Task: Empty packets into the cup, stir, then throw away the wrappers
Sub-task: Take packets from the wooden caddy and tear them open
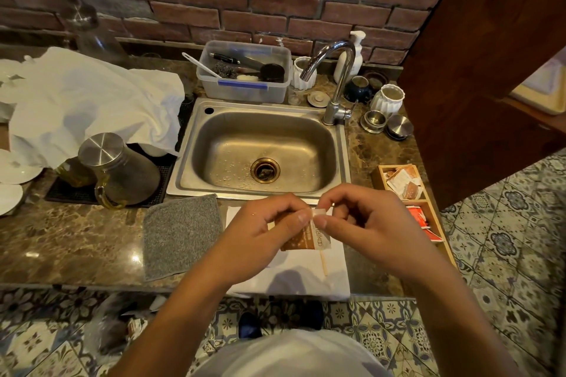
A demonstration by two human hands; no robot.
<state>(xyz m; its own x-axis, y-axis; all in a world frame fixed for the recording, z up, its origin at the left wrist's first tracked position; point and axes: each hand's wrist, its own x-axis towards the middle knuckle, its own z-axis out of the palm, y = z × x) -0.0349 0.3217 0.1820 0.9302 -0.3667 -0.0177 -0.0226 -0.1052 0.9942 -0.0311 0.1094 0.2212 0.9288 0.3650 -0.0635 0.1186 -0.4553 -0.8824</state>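
A brown and white packet [307,239] hangs between my two hands above the counter's front edge. My left hand [260,226] pinches its upper left side, and my right hand [367,223] pinches its white top corner. Below the packet, a pale wooden stir stick [323,263] lies over a white cloth [306,281] on the counter. The cup is hidden under my hands; I cannot make it out. More packets [401,182] sit in a wooden box [379,173] at the right.
A steel sink [260,150] with a tap [337,76] lies straight ahead. A grey mat [182,236] lies left of the cloth, a glass jug [119,168] further left. A wooden panel [477,70] juts in at the right. A clear bag [113,324] sits on the floor below.
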